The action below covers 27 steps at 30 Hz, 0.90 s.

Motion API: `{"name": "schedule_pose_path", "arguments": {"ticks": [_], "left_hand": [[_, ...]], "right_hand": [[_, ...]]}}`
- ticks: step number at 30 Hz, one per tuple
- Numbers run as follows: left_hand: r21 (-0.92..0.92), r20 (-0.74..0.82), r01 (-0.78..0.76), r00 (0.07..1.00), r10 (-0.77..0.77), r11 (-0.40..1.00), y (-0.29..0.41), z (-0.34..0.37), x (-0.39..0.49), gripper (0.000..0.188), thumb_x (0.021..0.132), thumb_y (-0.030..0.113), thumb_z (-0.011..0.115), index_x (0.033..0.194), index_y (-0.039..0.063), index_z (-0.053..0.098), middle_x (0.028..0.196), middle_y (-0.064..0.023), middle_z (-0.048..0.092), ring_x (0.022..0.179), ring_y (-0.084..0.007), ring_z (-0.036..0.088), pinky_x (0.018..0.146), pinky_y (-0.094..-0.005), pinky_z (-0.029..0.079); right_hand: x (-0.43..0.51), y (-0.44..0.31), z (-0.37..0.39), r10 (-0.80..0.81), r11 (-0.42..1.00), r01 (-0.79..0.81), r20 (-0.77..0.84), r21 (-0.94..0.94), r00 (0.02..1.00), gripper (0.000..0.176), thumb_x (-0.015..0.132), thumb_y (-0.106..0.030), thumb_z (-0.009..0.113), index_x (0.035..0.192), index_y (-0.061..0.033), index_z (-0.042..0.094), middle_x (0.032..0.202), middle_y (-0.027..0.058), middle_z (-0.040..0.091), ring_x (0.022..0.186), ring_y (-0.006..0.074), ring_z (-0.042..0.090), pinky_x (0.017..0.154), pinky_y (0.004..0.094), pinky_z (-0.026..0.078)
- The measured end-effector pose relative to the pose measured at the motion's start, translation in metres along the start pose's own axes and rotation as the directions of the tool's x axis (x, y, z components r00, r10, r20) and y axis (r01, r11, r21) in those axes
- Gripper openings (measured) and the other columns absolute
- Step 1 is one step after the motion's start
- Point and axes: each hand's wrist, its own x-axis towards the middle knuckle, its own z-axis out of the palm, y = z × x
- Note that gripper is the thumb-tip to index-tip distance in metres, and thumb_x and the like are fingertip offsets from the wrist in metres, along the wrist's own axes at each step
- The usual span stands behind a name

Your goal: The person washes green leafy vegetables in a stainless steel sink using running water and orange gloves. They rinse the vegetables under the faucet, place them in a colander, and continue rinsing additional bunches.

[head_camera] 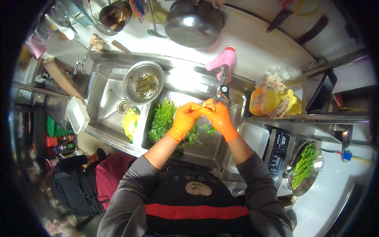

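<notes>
My left hand (pixel 185 120) and my right hand (pixel 219 118), both in orange rubber gloves, meet fingertip to fingertip over the right sink basin (pixel 208 154), just in front of the tap (pixel 223 86). Small pale-yellow spots show between the fingers; whether these are a held piece or the glove tips is unclear. A bunch of leafy green herbs, probably coriander (pixel 162 118), lies in the basin left of my left hand. More sprigs (pixel 192 136) lie below and between my hands, partly hidden by the left one. A small loose sprig (pixel 209 129) rests beside my right wrist.
A metal colander (pixel 130 94) with dark green strips and a yellow-green plastic bag (pixel 130 123) are at the left basin. Right stand a white tray (pixel 253 139), yellow jugs (pixel 266 102) and a scale (pixel 278 151) with herbs in a steel pan (pixel 316 174). Another person (pixel 112 174) is at lower left.
</notes>
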Motion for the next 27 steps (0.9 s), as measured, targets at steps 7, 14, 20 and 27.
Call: {"name": "schedule_pose_path", "arguments": {"ticks": [7, 14, 20, 27], "left_hand": [[0.401, -0.057, -0.115, 0.987, 0.150, 0.909, 0.008, 0.001, -0.004, 0.009, 0.092, 0.005, 0.069, 0.101, 0.001, 0.069, 0.086, 0.0014, 0.068, 0.075, -0.0070, 0.059, 0.072, -0.0248, 0.049], [0.422, 0.081, -0.343, 0.936, 0.342, 0.839, 0.009, 0.002, 0.007, 0.022, 0.094, 0.006, 0.067, 0.116, 0.002, 0.068, 0.106, -0.0057, 0.072, 0.095, -0.0117, 0.065, 0.087, -0.0286, 0.051], [0.098, 0.131, -0.031, 0.991, 0.018, 0.995, -0.006, 0.001, 0.013, 0.017, 0.097, 0.007, 0.068, 0.112, 0.001, 0.069, 0.105, -0.0027, 0.073, 0.094, -0.0081, 0.064, 0.087, -0.0257, 0.051], [0.106, 0.159, -0.047, 0.987, 0.030, 0.993, -0.012, -0.001, 0.017, 0.015, 0.095, 0.006, 0.070, 0.110, 0.001, 0.071, 0.101, -0.0026, 0.073, 0.090, -0.0079, 0.064, 0.082, -0.0250, 0.052]], "right_hand": [[0.008, 0.009, -0.007, -0.128, 0.938, 0.099, -0.067, -0.331, 0.989, 0.009, 0.088, -0.007, 0.069, 0.089, -0.0039, 0.060, 0.079, 0.0003, 0.058, 0.072, 0.0100, 0.054, 0.066, 0.0295, 0.046], [0.002, -0.014, -0.003, -0.197, 0.769, 0.122, -0.052, -0.628, 0.979, 0.007, 0.083, 0.000, 0.068, 0.089, -0.0032, 0.067, 0.085, 0.0065, 0.067, 0.073, 0.0200, 0.065, 0.089, 0.0372, 0.051], [0.001, -0.011, -0.001, -0.435, 0.516, 0.248, -0.002, -0.820, 0.900, 0.016, 0.083, -0.013, 0.065, 0.099, -0.0122, 0.068, 0.087, 0.0123, 0.071, 0.080, 0.0343, 0.070, 0.067, 0.0435, 0.055], [0.000, -0.004, -0.003, -0.445, 0.501, 0.232, -0.018, -0.834, 0.895, 0.012, 0.084, -0.007, 0.066, 0.095, -0.0068, 0.072, 0.083, 0.0120, 0.072, 0.077, 0.0326, 0.070, 0.102, 0.0450, 0.046]]}}
